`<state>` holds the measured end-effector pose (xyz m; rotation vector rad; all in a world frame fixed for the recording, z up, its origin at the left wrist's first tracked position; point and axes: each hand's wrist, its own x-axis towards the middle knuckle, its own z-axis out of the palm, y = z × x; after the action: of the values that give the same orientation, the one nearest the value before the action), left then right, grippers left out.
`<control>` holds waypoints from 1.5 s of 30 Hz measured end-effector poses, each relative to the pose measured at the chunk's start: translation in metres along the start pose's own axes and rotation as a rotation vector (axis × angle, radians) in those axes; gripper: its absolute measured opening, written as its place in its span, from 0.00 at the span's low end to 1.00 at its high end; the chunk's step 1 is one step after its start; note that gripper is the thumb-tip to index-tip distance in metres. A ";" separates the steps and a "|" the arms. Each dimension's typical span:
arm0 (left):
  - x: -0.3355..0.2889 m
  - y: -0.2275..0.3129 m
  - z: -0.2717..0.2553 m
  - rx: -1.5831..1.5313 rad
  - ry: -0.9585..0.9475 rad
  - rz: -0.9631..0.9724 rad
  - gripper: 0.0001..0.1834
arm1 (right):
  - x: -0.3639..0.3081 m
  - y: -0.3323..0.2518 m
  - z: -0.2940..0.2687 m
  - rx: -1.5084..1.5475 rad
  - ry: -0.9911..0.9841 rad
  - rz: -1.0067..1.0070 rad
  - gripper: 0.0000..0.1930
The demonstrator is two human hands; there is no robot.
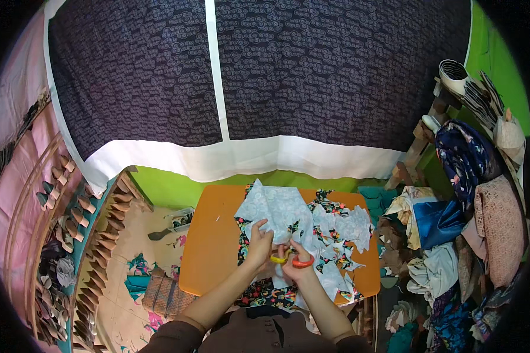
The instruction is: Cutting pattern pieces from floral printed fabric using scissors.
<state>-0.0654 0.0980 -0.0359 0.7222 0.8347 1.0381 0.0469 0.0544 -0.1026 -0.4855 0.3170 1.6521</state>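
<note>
My left hand (259, 248) pinches the lower edge of a pale piece of fabric (277, 206). The fabric's black floral side shows where it folds over at the edges. Just right of it, my right hand (292, 270) is closed around a pair of scissors (304, 265) with one red and one yellow handle loop. The scissors meet the fabric's lower edge between my two hands; their blades are mostly hidden. Cut floral scraps (341, 226) lie to the right, some pale side up. More black floral fabric (266, 296) is bunched close to my body.
An orange table (212, 235) is under the work. Racks of shoes (76, 229) line the left side, and a woven brown bag (165, 294) sits on the floor near the table. Piled fabrics (441, 259) crowd the right. A dark patterned curtain (312, 76) hangs behind the table.
</note>
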 end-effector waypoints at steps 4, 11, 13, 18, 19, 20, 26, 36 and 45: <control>-0.006 0.003 -0.014 0.141 -0.050 -0.108 0.23 | -0.004 -0.010 0.013 -0.048 0.086 -0.120 0.04; -0.015 0.008 -0.021 0.257 -0.302 -0.306 0.21 | -0.014 -0.032 0.034 -0.568 0.070 -0.208 0.15; -0.014 0.009 -0.024 0.211 -0.396 -0.405 0.19 | -0.024 -0.036 0.052 -0.818 0.065 -0.313 0.19; -0.015 0.017 -0.014 0.425 -0.536 -0.448 0.19 | -0.026 -0.042 0.061 -1.127 -0.005 -0.314 0.24; -0.016 0.017 -0.014 0.541 -0.603 -0.403 0.19 | -0.029 -0.039 0.067 -1.126 -0.008 -0.310 0.24; -0.015 0.015 -0.017 0.542 -0.598 -0.403 0.19 | -0.031 -0.036 0.075 -1.249 -0.002 -0.312 0.24; -0.014 0.005 -0.016 0.465 -0.577 -0.411 0.16 | -0.013 -0.030 0.054 -1.465 -0.084 -0.499 0.25; -0.011 -0.014 -0.030 0.381 -0.353 -0.497 0.16 | -0.006 -0.020 0.037 -1.628 -0.019 -0.695 0.21; 0.007 0.005 -0.064 0.163 -0.282 -0.400 0.11 | -0.029 -0.020 0.025 -1.578 -0.212 -0.137 0.20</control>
<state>-0.1206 0.1140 -0.0654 0.7786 0.7815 0.5007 0.0663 0.0442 -0.0650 -1.3998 -1.2662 1.5113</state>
